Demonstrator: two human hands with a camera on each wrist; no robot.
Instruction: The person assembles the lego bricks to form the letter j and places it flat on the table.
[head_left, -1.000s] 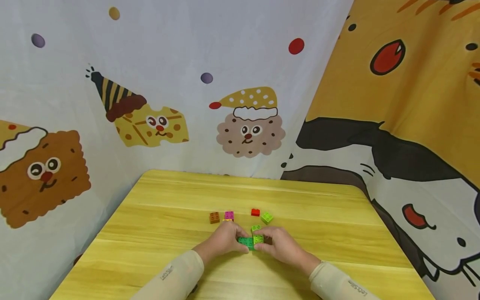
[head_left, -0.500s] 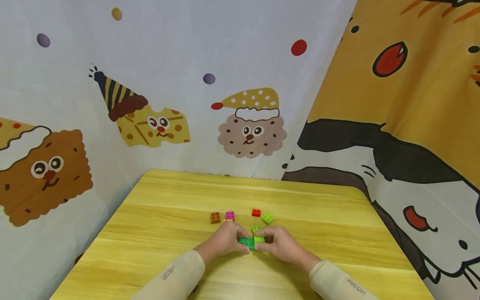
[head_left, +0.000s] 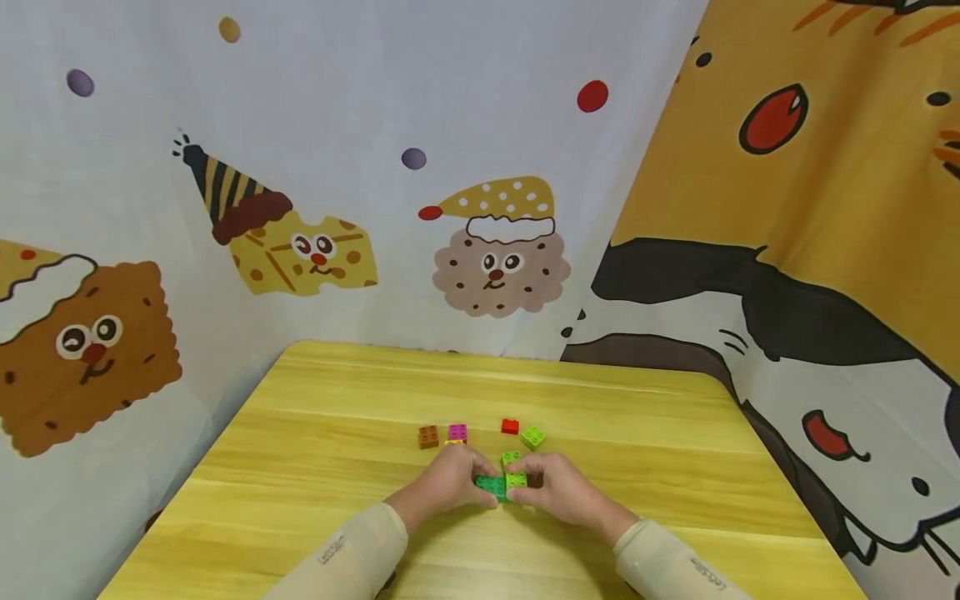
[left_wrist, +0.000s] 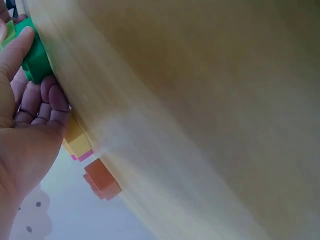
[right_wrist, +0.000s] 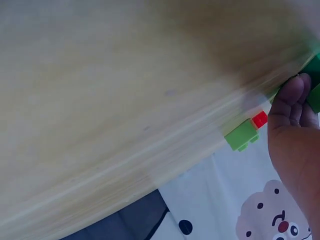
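In the head view my left hand (head_left: pixel 452 478) grips a long dark green toy brick (head_left: pixel 491 487) between thumb and fingers. My right hand (head_left: pixel 564 490) pinches a lime green brick (head_left: pixel 516 480) at the right end of the dark green one. It appears to sit on top of it; whether it is fully pressed down, I cannot tell. Just behind, partly covered by the right fingers, is a second lime brick (head_left: pixel 511 457). The left wrist view shows the thumb lying across the green brick (left_wrist: pixel 38 59). In the right wrist view the curled fingers hide most of the bricks.
Beyond the left hand lie an orange-brown brick (head_left: pixel 428 437), a magenta brick (head_left: pixel 457 432) and a yellow brick (left_wrist: pixel 77 141), mostly hidden in the head view. A red brick (head_left: pixel 510 427) and a lime brick (head_left: pixel 533 437) lie behind the right hand. Printed cloth (head_left: pixel 337 100) hangs behind the wooden table (head_left: pixel 360 392).
Both hands keep the same hold on the bricks, with hardly any movement. The head view sways slightly; the loose bricks stay in place.
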